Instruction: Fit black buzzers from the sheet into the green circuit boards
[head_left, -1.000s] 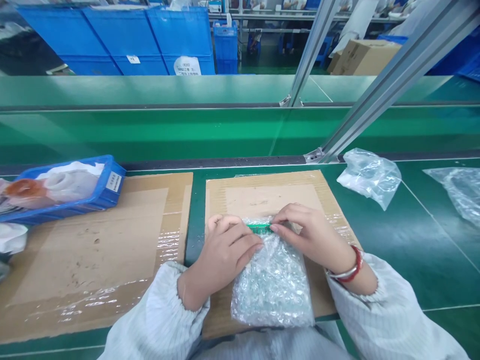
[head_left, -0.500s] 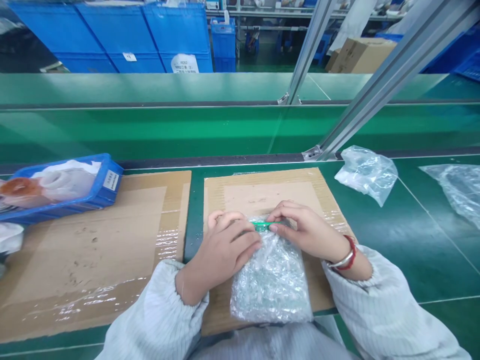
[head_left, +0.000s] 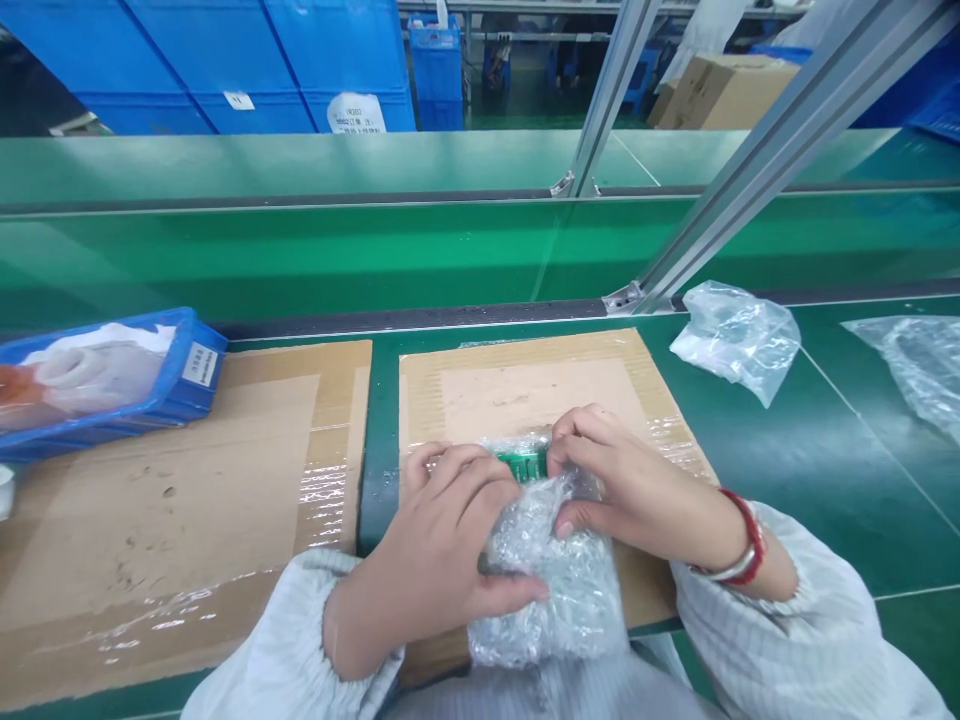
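A clear bubble-wrap bag (head_left: 551,570) lies on a cardboard sheet (head_left: 517,385), crumpled at its upper end. A green circuit board (head_left: 523,465) shows at the bag's mouth, with the rest of it hidden by wrap and fingers. My left hand (head_left: 431,530) grips the bag's left side, its thumb stretched across the lower wrap. My right hand (head_left: 626,490) pinches the bag's upper right edge between fingers and thumb, next to the board. A red bracelet and a silver bangle (head_left: 739,545) circle my right wrist.
A second cardboard sheet (head_left: 172,480) lies to the left, beneath a blue tray (head_left: 112,385) holding white and orange items. Loose clear plastic bags (head_left: 735,340) rest on the green bench at right. Aluminium frame posts (head_left: 720,180) rise behind the work area.
My left hand has slid down and across the bag, and my right fingers have closed in. The wrap is now bunched between my hands, covering more of the board.
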